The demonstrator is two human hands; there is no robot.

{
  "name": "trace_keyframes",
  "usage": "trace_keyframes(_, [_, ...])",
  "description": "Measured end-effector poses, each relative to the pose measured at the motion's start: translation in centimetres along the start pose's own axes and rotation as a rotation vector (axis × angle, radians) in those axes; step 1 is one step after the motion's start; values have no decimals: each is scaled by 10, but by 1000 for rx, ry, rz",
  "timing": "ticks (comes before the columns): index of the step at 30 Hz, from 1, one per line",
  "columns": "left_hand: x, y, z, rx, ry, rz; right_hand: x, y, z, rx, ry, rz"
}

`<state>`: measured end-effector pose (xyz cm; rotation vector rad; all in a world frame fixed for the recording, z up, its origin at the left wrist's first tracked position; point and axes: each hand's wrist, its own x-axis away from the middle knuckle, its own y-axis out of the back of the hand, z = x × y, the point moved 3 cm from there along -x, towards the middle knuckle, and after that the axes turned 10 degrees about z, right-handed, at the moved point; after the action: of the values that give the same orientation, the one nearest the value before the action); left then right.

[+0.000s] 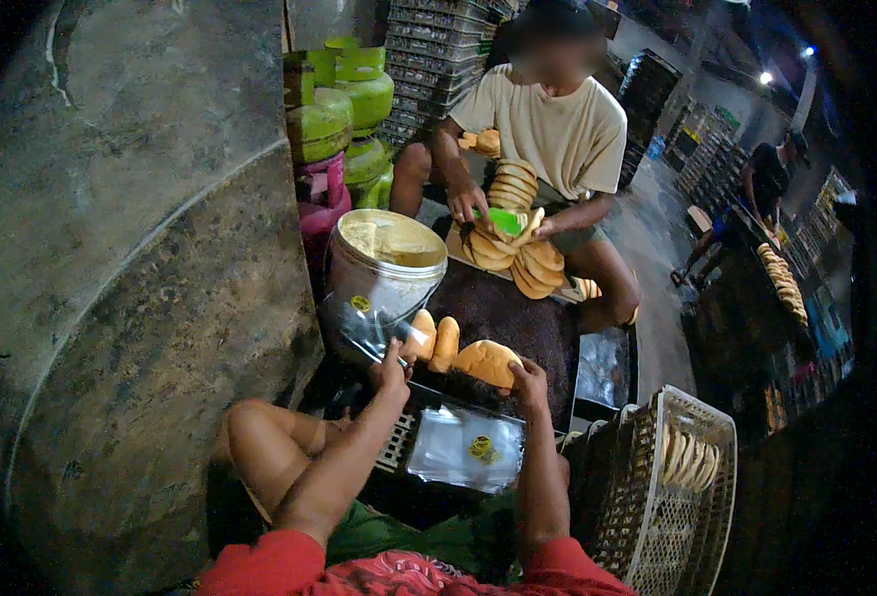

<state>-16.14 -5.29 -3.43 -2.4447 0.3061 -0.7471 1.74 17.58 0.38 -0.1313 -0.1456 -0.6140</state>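
My left hand (391,370) is closed on a clear plastic bag (361,326), which fans out in front of the bucket. In my right hand (531,387) I grip the edge of a broad golden bread bun (488,362) between thumb and fingers. Two narrower buns (445,344) stand side by side between my hands, on the dark work surface (478,310). Nearer to me, a pile of flat clear bags (463,449) with a dark-and-yellow print lies on a crate (396,445).
A white bucket (429,281) of pale cream stands at left. Opposite, a person (568,119) holds bread and a green spatula (505,221) above piled split buns (540,266). Green gas cylinders (364,99) stand behind. A plastic crate (672,526) with buns is at right.
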Motion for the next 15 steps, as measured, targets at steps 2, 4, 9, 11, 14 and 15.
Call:
trace_keyframes(2, [-1, -7, 10, -24, 19, -47, 20, -13, 1, -304, 22, 25])
trace_keyframes(4, [4, -22, 30, 53, 167, -73, 38, -30, 2, -345, 43, 124])
trace_keyframes(9, [32, -63, 57, 107, 57, -47, 75, -53, 3, -269, 81, -70])
trace_keyframes(11, [45, -70, 55, -29, -12, 51, 84, -61, 4, -335, 27, -85])
trace_keyframes(14, [63, -73, 40, -219, -148, 310, 93, -65, 12, -374, 148, -100])
trace_keyframes(15, [68, -73, 33, -228, -230, 422, 95, -67, 14, -372, 153, -69])
